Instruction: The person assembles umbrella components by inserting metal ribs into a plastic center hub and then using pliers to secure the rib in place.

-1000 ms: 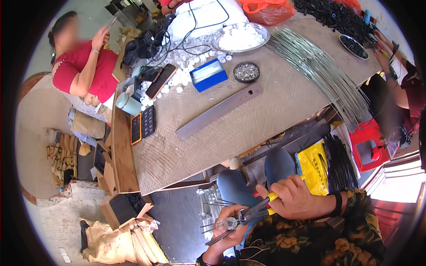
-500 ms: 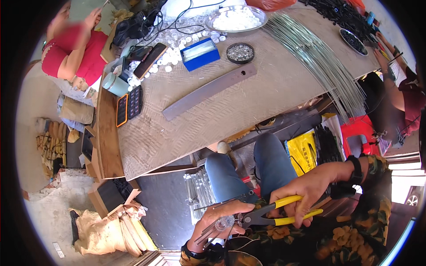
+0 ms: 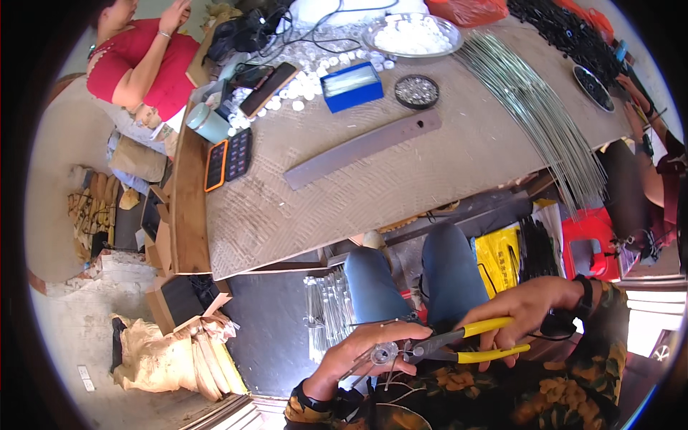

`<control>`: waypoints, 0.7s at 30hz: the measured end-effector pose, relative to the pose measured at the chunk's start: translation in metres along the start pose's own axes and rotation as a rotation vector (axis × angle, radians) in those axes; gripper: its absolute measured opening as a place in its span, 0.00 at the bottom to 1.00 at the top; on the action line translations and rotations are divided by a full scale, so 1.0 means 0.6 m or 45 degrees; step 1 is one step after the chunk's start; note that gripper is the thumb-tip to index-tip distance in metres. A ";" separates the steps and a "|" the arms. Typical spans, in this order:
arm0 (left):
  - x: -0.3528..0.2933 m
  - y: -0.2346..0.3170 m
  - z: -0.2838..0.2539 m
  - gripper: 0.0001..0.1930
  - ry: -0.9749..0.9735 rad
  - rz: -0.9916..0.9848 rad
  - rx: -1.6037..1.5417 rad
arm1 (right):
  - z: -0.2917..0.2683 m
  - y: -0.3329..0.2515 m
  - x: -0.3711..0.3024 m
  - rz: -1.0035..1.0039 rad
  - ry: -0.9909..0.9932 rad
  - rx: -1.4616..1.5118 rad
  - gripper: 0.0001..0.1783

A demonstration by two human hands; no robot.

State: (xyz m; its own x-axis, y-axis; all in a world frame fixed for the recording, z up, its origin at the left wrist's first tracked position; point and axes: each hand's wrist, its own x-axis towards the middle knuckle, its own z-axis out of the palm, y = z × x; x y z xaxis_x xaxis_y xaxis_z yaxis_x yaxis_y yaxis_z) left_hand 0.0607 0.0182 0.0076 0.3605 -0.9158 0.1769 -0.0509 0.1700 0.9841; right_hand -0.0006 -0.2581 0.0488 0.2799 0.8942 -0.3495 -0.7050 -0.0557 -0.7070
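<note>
In my left hand (image 3: 342, 352), low in the picture, I grip a clear round plastic piece (image 3: 384, 352) with thin metal rods (image 3: 358, 367) sticking out around it. My right hand (image 3: 527, 308) is wrapped around yellow-handled pliers (image 3: 494, 327). Their dark jaws point left and meet the work at my left fingertips. Whether the jaws are closed on a rod is too small to tell. Both hands are over my lap, close to my body.
The worktable (image 3: 251, 229) ahead carries a flat metal bar (image 3: 365, 148), a blue box (image 3: 352, 89), a dish of small clear parts (image 3: 416, 91), a bowl of white pieces (image 3: 416, 36) and long wires (image 3: 530, 107) overhanging its edge. Other people sit left and right.
The head view has shifted, so the table and its contents lie farther right in the picture. My hands keep their grips, with the pliers' jaws still at the work in my left hand.
</note>
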 end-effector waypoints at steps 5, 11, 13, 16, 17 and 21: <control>-0.013 0.001 0.021 0.33 0.342 -0.129 0.150 | 0.052 -0.008 0.012 -0.453 1.044 -2.387 0.30; -0.003 0.016 0.002 0.33 0.060 -0.124 -0.024 | 0.006 -0.038 0.001 0.376 0.096 -0.988 0.22; 0.003 0.005 -0.006 0.34 -0.052 0.071 -0.067 | -0.010 -0.002 0.004 0.050 -0.030 -0.646 0.25; -0.023 -0.004 0.006 0.31 0.156 -0.138 -0.125 | 0.009 -0.018 -0.006 -0.264 0.370 -0.766 0.23; -0.025 -0.002 0.009 0.29 0.306 -0.156 0.032 | 0.012 -0.021 0.002 -0.272 0.360 -0.770 0.23; -0.014 0.010 0.022 0.30 0.409 -0.207 0.373 | 0.030 0.006 0.023 -0.409 1.053 -2.309 0.22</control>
State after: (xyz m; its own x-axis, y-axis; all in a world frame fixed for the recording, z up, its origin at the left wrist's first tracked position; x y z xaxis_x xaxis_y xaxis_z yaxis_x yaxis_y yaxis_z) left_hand 0.0450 0.0222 0.0124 0.6537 -0.7550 0.0521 -0.2140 -0.1183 0.9696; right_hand -0.0109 -0.2381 0.0523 0.7824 0.6110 0.1203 0.6169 -0.7338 -0.2846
